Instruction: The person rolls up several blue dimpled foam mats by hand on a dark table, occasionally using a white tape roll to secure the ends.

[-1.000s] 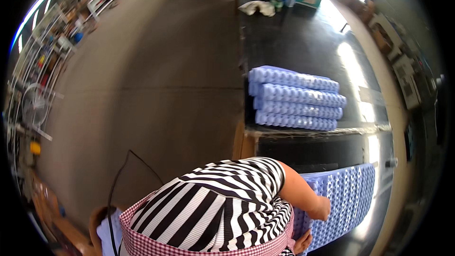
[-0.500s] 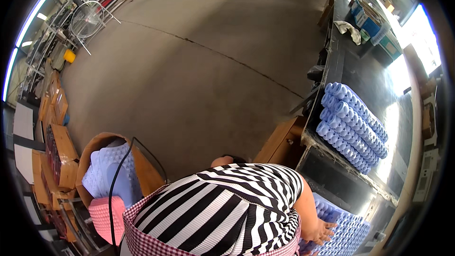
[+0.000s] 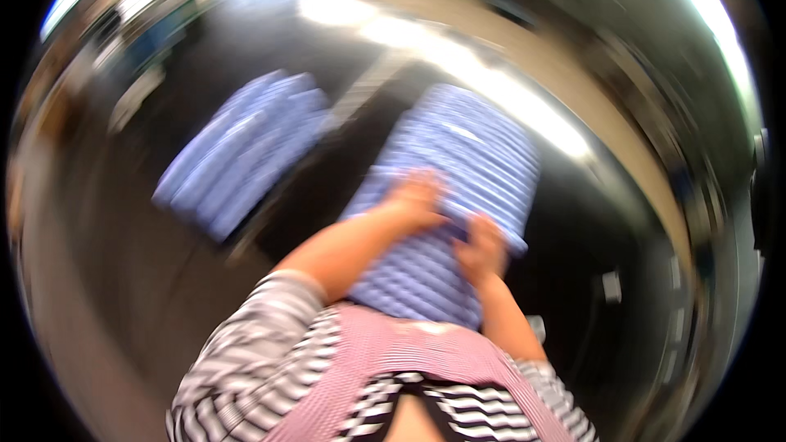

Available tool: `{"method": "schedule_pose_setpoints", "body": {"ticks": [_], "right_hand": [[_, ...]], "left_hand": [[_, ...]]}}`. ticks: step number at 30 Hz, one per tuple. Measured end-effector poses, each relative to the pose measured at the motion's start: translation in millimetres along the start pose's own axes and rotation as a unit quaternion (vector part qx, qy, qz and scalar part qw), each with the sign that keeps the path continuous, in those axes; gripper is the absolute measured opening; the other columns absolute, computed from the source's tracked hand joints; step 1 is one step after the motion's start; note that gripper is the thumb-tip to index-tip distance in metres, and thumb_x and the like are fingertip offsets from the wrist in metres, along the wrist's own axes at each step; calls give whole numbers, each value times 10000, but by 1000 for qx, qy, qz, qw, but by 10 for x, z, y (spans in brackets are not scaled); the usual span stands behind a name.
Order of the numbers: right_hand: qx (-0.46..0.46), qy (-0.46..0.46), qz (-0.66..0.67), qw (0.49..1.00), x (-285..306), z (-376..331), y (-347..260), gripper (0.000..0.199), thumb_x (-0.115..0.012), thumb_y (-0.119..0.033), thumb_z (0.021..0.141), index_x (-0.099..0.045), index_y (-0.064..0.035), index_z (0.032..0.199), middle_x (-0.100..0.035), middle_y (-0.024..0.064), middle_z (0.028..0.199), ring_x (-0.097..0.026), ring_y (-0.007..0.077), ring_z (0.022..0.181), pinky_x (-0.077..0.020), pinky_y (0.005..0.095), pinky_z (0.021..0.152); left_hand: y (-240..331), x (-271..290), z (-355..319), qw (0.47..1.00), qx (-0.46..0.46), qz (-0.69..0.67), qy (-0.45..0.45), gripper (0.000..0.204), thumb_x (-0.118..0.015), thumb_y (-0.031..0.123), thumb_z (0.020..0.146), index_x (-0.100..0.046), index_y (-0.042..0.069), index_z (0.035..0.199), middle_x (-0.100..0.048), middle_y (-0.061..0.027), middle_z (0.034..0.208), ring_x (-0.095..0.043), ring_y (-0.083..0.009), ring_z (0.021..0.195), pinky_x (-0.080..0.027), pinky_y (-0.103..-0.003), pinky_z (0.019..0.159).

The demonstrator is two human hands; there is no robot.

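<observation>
A light blue mat covered in bumps [image 3: 483, 147] lies on the dark worktable in front of me, its upper part overlapping a nearer part that reaches my apron. My left hand [image 3: 417, 196] is on the near edge of the upper part, left of the middle, thumb toward me. At the same edge, further right, my right hand [image 3: 483, 250] has its fingers bent around the mat. Motion blur softens both hands, and the fingertips beneath the mat are hidden.
Several rolled blue mats [image 3: 246, 151] lie stacked on the table to the left. A whitish cloth [image 3: 137, 98] is at the far left. The dark table [image 3: 573, 303] extends right, where a small white object [image 3: 612, 286] shows. A pale ledge [image 3: 565, 74] runs behind.
My view has swung from the floor and boxes to the worktable. Both hands are now on the blue mat in front of me; before, one hand showed on it at the lower right.
</observation>
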State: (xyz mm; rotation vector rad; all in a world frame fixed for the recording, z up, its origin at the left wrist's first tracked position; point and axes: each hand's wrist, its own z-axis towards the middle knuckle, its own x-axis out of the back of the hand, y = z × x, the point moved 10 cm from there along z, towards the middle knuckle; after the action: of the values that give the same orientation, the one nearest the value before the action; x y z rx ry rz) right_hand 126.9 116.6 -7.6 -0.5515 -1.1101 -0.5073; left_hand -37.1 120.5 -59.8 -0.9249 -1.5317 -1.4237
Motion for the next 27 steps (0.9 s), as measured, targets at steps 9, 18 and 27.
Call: {"method": "schedule_pose_setpoints", "body": {"ticks": [9, 18, 27], "right_hand": [[-121, 91, 33, 988, -493, 180, 617, 213, -579, -142, 842, -733, -118, 986, -723, 143, 1072, -671, 343, 1093, -445, 461, 1049], [-114, 8, 30, 993, -434, -549, -106, 221, -561, -233, 906, -728, -164, 1033, -716, 66, 1114, -633, 251, 1145, -393, 431, 1039], [-133, -140, 103, 976, -407, -551, -78, 744, -511, -679, 971, -549, -165, 1507, -120, 178, 1732, -100, 358, 1601, -76, 576, 1269]], "left_hand": [[-140, -77, 185, 966, -225, 77, 101, 697, -809, 185, 771, -519, 148, 1403, -508, -183, 1469, -422, -396, 1416, -335, -490, 1171], [37, 20, -851, 953, -290, 74, 46, 550, -702, 212, 803, -590, 11, 1302, -575, -228, 1132, -527, -470, 1099, -424, -568, 954], [354, 125, -972, 931, -336, 120, 78, 621, -688, 307, 872, -544, 73, 1428, -548, -194, 1324, -496, -419, 1260, -357, -534, 1087]]}}
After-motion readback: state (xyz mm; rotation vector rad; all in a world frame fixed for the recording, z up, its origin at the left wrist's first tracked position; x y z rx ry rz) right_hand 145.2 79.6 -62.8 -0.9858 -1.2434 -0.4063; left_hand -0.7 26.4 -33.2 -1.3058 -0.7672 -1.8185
